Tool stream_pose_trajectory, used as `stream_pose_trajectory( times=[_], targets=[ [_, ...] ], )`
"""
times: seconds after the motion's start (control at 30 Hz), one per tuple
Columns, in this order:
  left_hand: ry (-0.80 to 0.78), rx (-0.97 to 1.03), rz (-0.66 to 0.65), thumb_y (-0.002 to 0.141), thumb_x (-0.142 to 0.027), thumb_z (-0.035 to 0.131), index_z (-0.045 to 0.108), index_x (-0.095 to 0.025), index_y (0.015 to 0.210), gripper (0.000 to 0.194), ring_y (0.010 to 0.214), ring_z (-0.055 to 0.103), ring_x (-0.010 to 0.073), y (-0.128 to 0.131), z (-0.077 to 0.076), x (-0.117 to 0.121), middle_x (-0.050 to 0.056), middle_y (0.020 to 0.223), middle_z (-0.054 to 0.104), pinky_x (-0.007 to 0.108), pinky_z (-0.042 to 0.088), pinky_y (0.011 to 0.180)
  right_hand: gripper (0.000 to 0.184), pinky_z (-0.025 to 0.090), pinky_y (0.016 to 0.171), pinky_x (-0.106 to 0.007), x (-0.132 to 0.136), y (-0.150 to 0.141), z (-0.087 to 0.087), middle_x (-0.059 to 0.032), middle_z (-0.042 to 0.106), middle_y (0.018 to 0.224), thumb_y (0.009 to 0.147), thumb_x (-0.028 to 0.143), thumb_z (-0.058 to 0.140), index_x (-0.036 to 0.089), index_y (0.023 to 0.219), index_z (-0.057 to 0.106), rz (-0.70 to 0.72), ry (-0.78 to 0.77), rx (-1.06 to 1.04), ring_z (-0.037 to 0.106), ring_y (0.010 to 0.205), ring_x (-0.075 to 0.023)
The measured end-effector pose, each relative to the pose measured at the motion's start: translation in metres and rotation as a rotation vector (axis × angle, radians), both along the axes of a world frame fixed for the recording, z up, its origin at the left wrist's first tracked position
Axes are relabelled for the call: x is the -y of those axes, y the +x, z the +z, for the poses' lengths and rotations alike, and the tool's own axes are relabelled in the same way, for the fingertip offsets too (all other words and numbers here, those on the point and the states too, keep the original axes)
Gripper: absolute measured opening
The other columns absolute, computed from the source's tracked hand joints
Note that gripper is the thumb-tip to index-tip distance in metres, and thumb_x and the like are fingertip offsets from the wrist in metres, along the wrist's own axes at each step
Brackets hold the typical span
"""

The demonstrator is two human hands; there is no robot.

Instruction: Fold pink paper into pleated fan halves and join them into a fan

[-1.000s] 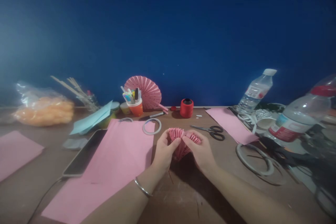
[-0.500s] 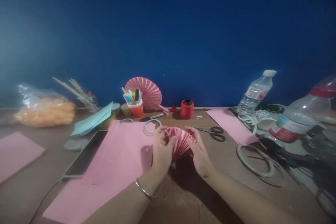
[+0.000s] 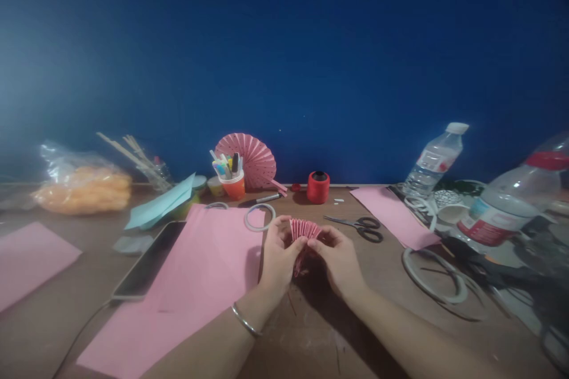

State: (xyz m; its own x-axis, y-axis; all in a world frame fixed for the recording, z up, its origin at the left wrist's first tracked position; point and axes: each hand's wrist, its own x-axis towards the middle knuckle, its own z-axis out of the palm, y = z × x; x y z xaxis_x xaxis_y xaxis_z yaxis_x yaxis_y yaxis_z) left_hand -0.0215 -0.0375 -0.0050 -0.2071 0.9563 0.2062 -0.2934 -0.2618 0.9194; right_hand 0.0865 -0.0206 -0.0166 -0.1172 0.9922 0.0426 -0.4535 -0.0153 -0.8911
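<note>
A small pink pleated paper fan (image 3: 304,231) stands upright over the brown table (image 3: 311,331), pinched from both sides. My left hand (image 3: 278,257), with a silver bracelet on its wrist, grips the fan's left side with thumb and fingers closed. My right hand (image 3: 340,257) grips the right side the same way, thumbs nearly meeting in front of the pleats. The fan's lower tip is hidden between my hands. A large pink paper sheet (image 3: 200,272) lies just left of my left hand.
Scissors (image 3: 362,226), a red thread spool (image 3: 318,186), a white ring (image 3: 259,217), a pen cup (image 3: 233,180) and a finished pink fan (image 3: 249,157) lie behind. A phone (image 3: 149,260) lies left, water bottles (image 3: 433,160) and white hoops (image 3: 433,275) right.
The fan was spread wide between my hands half a second ago; now my hands have come together and squeezed the pleats into a narrower bundle.
</note>
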Motion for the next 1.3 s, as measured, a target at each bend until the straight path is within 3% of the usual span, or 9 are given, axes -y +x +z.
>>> stream_pose_trajectory(
  times=[0.2,0.37,0.53,0.6,0.67,0.77,0.9,1.1,1.3],
  targets=[
    [-0.022,-0.006,-0.026,0.067,-0.014,0.062,0.044,-0.018,0.09,0.029,0.084,0.06,0.0176,-0.001,0.0,-0.001,0.005,0.088,0.065,0.031,0.046,0.076,0.018,0.045,0.054,-0.024,-0.001,-0.002,0.0,0.0015,0.06,0.06,0.057,0.023,0.072,0.016,0.067,0.059,-0.019,-0.039,-0.018,0.054,0.054,-0.0111],
    [-0.033,-0.311,0.026,0.072,-0.023,0.057,0.063,-0.015,0.085,0.016,0.088,0.059,0.0193,-0.003,0.003,0.003,0.008,0.091,0.065,0.032,0.044,0.082,0.017,0.045,0.06,-0.026,0.0,0.0,0.002,-0.0001,0.062,0.066,0.058,0.022,0.071,0.016,0.067,0.059,-0.016,-0.008,0.027,0.056,0.06,-0.0126],
    [0.02,-0.468,-0.025,0.074,-0.024,0.054,0.064,-0.02,0.098,0.026,0.093,0.056,0.0194,0.001,0.007,0.009,0.006,0.1,0.064,0.031,0.043,0.085,0.02,0.044,0.063,-0.026,-0.003,0.003,0.002,0.0,0.061,0.072,0.061,0.024,0.069,0.018,0.076,0.058,-0.067,0.059,0.022,0.056,0.066,-0.0136],
    [-0.028,-0.472,-0.025,0.074,-0.025,0.054,0.063,-0.019,0.1,0.027,0.087,0.058,0.0187,0.002,0.005,0.008,0.007,0.098,0.064,0.029,0.046,0.078,0.021,0.044,0.067,-0.027,-0.006,0.005,0.001,-0.0006,0.062,0.075,0.063,0.024,0.068,0.019,0.081,0.06,-0.069,0.084,0.064,0.056,0.07,-0.0143],
    [-0.12,-0.427,-0.041,0.075,-0.03,0.053,0.062,-0.018,0.098,0.027,0.072,0.06,0.0168,0.001,0.001,0.006,0.007,0.09,0.065,0.026,0.05,0.06,0.019,0.043,0.071,-0.028,-0.007,0.006,0.002,-0.0018,0.063,0.079,0.064,0.024,0.067,0.018,0.081,0.062,-0.016,0.114,0.112,0.056,0.074,-0.0155],
    [-0.219,-0.322,-0.075,0.073,-0.036,0.054,0.053,-0.017,0.094,0.028,0.048,0.054,0.0115,0.0,-0.003,0.004,0.002,0.068,0.063,0.02,0.043,0.039,0.014,0.042,0.07,-0.028,-0.009,0.008,0.002,-0.0015,0.063,0.076,0.063,0.023,0.067,0.018,0.076,0.065,0.03,0.145,0.183,0.056,0.073,-0.0162],
    [-0.203,-0.327,-0.057,0.073,-0.037,0.054,0.048,-0.018,0.085,0.024,0.043,0.052,0.0098,0.003,-0.002,0.007,-0.003,0.057,0.058,0.018,0.04,0.039,0.005,0.041,0.067,-0.026,-0.009,0.01,0.004,-0.0007,0.06,0.071,0.064,0.022,0.066,0.017,0.063,0.064,-0.025,0.188,0.242,0.054,0.069,-0.0147],
    [-0.145,-0.469,0.0,0.074,-0.034,0.055,0.057,-0.015,0.068,0.019,0.042,0.049,0.0085,0.003,-0.001,0.01,-0.004,0.047,0.052,0.019,0.038,0.043,0.018,0.036,0.052,-0.021,-0.005,0.008,0.006,0.0014,0.054,0.058,0.065,0.028,0.066,0.015,0.055,0.057,-0.013,0.106,0.122,0.046,0.055,-0.0102],
    [-0.17,-0.387,-0.037,0.071,-0.034,0.057,0.057,-0.014,0.069,0.021,0.037,0.044,0.0068,0.003,0.0,0.006,-0.005,0.04,0.049,0.017,0.034,0.04,0.024,0.026,0.041,-0.02,-0.006,0.009,0.009,0.003,0.047,0.049,0.065,0.036,0.064,0.013,0.058,0.06,-0.039,0.049,0.183,0.035,0.045,-0.0071]
  ],
)
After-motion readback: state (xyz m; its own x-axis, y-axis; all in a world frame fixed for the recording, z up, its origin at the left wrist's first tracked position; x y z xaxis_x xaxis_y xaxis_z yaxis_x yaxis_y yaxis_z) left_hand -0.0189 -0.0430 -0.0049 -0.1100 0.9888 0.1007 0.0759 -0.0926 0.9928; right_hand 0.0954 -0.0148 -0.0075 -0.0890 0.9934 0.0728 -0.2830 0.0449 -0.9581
